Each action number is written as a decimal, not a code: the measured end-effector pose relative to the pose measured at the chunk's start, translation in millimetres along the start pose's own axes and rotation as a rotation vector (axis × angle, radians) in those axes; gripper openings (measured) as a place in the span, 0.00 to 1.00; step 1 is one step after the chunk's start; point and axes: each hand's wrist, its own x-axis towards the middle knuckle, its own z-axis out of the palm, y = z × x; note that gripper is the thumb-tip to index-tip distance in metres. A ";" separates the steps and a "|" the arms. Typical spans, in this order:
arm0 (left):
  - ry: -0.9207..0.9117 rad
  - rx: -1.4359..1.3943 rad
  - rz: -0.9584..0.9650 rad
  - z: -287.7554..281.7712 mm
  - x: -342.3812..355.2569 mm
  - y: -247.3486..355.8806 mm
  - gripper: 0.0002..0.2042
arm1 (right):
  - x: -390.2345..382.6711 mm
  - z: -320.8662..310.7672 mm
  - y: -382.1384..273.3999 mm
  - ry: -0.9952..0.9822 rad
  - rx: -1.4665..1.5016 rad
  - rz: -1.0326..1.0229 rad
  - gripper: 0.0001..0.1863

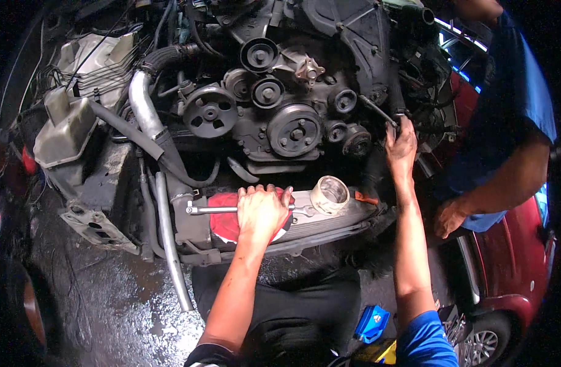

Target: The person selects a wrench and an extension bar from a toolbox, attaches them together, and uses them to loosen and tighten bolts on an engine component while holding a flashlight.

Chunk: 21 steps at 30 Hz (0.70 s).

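Observation:
My left hand [260, 209] lies on a red cloth [224, 225] on the bar along the engine bay's front, its thumb spread to the right. A long chrome ratchet [214, 210] lies on the cloth and passes beneath this hand. Just right of the hand shows the open jaw of a spanner [305, 210]. Farther right and higher, my right hand [403, 145] is closed on a slim metal wrench [378, 112], which slants up and left toward the engine's right side. Its far end is hard to make out against the dark parts.
A cream ring-shaped container [330, 196] stands on the bar beside an orange item [366, 197]. Behind are engine pulleys [294, 130]. A metal pipe [170, 244] slopes down at left. Another person in blue [501, 122] stands close at right, near a red car [516, 263].

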 end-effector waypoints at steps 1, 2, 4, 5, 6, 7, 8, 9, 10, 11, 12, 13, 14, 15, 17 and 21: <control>-0.004 -0.011 -0.001 -0.9 -0.2 -0.3 0.25 | 0.8 -0.4 -3.1 -0.067 0.076 0.152 0.17; -0.007 -0.009 0.003 -0.9 0.0 -0.7 0.25 | 0.7 -0.4 -7.0 -0.134 0.153 0.304 0.17; -0.004 0.000 0.006 -1.1 1.0 0.0 0.25 | 14.0 -14.2 -20.4 -0.254 0.141 0.525 0.16; -0.005 -0.001 0.010 -1.9 1.0 0.3 0.25 | 10.3 -9.6 -12.0 -0.284 0.080 0.433 0.15; -0.020 -0.003 0.008 -2.4 0.9 1.7 0.25 | 7.4 -6.4 -6.2 -0.314 0.016 0.341 0.14; -0.035 -0.005 0.007 -2.6 0.6 2.9 0.25 | 4.1 -2.1 -2.4 -0.189 0.095 0.236 0.13; -0.035 -0.008 0.013 -1.2 -0.3 3.6 0.25 | 0.7 1.9 1.4 -0.098 0.080 0.123 0.11; -0.019 -0.007 0.008 -0.6 -1.0 1.5 0.25 | 5.4 -1.5 -4.0 -0.053 0.088 0.069 0.11; -0.002 -0.005 0.002 -0.2 -1.0 -0.6 0.25 | 10.5 -5.2 -10.2 -0.008 0.096 0.013 0.11; -0.006 0.002 0.008 -0.7 -0.1 -2.6 0.25 | 8.4 -0.7 -9.6 -0.004 0.098 0.014 0.11; -0.006 -0.003 0.010 -1.0 -0.1 -0.7 0.25 | 5.1 1.7 -9.8 0.040 0.137 0.068 0.10; -0.033 -0.011 0.007 -2.2 0.0 1.4 0.25 | 2.8 3.1 -8.5 0.084 0.176 0.122 0.10; -0.061 -0.020 0.003 -2.4 0.3 3.1 0.25 | 1.5 1.4 -3.8 0.082 0.172 0.120 0.10; -0.062 -0.014 -0.003 -2.4 -0.1 1.6 0.25 | 4.7 -4.5 -8.2 -0.123 0.141 0.298 0.10; 0.013 0.013 0.026 -1.3 -0.4 -1.3 0.24 | 4.4 -2.3 -7.6 -0.335 0.163 0.399 0.12; 0.026 0.013 0.032 2.8 0.3 -1.5 0.24 | 3.9 0.5 -4.4 0.012 0.172 -0.018 0.13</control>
